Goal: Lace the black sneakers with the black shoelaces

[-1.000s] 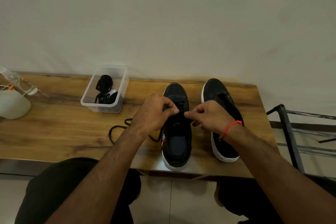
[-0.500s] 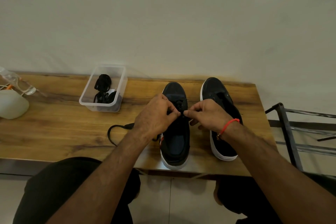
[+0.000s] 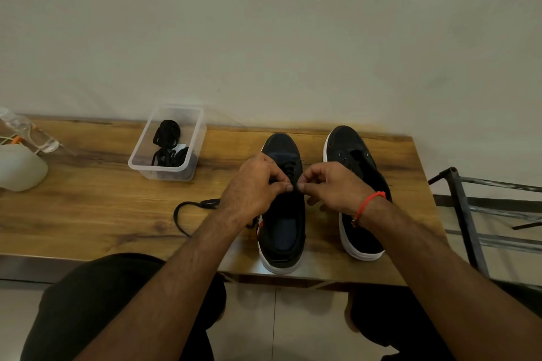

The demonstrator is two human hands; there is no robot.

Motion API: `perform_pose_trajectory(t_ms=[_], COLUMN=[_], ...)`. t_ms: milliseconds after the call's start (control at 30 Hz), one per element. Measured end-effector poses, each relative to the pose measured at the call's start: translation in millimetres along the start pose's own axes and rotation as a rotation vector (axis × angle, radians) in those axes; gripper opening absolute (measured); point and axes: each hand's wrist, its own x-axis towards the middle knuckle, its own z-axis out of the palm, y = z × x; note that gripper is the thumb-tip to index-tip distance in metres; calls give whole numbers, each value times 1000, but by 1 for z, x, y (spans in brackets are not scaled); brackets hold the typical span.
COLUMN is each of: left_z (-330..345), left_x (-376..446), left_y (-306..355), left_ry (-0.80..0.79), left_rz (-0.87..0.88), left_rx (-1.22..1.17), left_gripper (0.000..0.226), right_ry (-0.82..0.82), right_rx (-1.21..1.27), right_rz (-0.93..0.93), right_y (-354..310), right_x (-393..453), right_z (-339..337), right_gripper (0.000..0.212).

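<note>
Head view: a person's left hand (image 3: pixel 252 187) and right hand (image 3: pixel 331 184) pinch a black shoelace (image 3: pixel 187 211) over the left black sneaker (image 3: pixel 283 214) on a wooden table (image 3: pixel 88 208); its loose end trails left of the fingers.

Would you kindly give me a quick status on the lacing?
Left hand and right hand both pinching the black shoelace over the left sneaker. Right sneaker unlaced. Nothing in the way.

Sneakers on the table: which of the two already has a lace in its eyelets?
The left sneaker, under both hands, has black lace crossing its front eyelets, its loose end trailing left. The right sneaker shows bare eyelets.
</note>
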Motion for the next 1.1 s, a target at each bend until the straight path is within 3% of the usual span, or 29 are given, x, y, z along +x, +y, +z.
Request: perform_pose_trajectory(t_ms=[100, 200, 367, 433, 500, 633, 733, 900, 967, 1100], left_z=[0, -3, -4, -4, -4, -5, -7, -14, -15, -16], left_x=[1, 1, 1, 0, 0, 0, 0, -1, -1, 0], left_y=[-4, -7, -10, -9, -8, -10, -14, -15, -17, -18], left_ry=[-27, -77, -158, -193, -208, -233, -242, -227, -233, -261], left_rz=[8, -61, -144, -173, -189, -219, -238, -252, -254, -271], left_rx=[13, 5, 70, 125, 126, 88, 74, 58, 70, 90], left_gripper=[9, 28, 51, 63, 67, 73, 81, 82, 80, 75], right_ry=[45, 127, 189, 230, 288, 374, 383, 35, -16, 112], right_rx=[70, 239, 901, 1002, 839, 123, -195, -679, -727, -493], right_rz=[-10, -32, -99, -150, -216, -381, -474, -458, -389, -305], right_y=[2, 0, -14, -16, -17, -13, -12, -3, -2, -11], right_x=[0, 0, -5, -7, -9, -11, -16, -20, -21, -28], right_z=[1, -3, -20, -31, -38, -42, -48, -49, -42, -62], right_gripper=[4, 6, 17, 18, 14, 7, 6, 39, 30, 16])
